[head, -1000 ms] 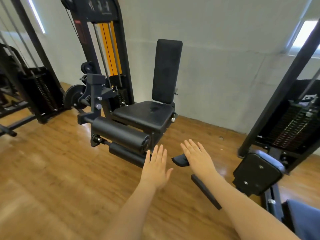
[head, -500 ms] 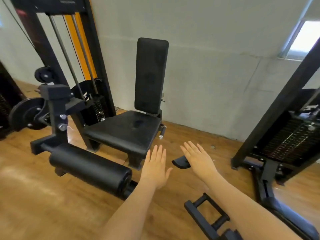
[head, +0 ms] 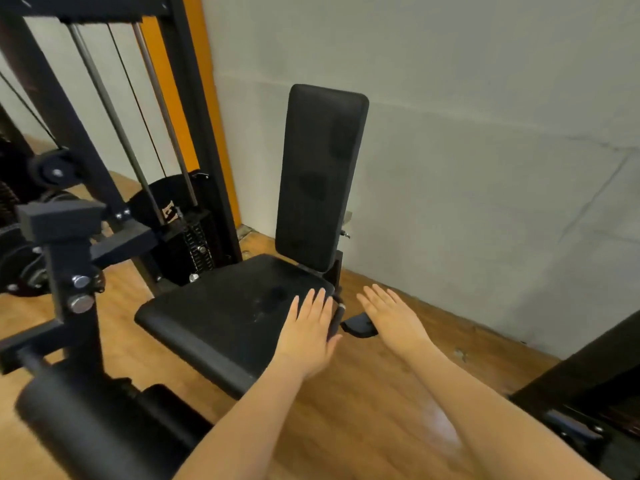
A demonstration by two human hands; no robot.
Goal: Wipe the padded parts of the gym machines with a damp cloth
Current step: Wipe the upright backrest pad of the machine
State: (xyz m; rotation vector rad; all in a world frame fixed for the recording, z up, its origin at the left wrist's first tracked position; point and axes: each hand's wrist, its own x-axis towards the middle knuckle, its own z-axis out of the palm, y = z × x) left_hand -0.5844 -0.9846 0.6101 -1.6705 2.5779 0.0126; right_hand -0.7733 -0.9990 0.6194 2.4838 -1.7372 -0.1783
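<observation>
Since our left hand (head: 306, 336) and right hand (head: 393, 315) hover flat, spread and empty, we should fetch a cloth before wiping the black padded seat (head: 221, 313).

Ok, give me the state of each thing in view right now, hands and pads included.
left hand: open, flat, empty, over the seat's right edge
right hand: open, flat, empty, over the floor
seat pad: bare, dull marks on top
back pad: upright, darker patches
roller pad: untouched, blurred
cloth: not in view

Both forearms bare — no sleeves, left hand (head: 306, 332) and right hand (head: 393, 315) ungloved.
</observation>
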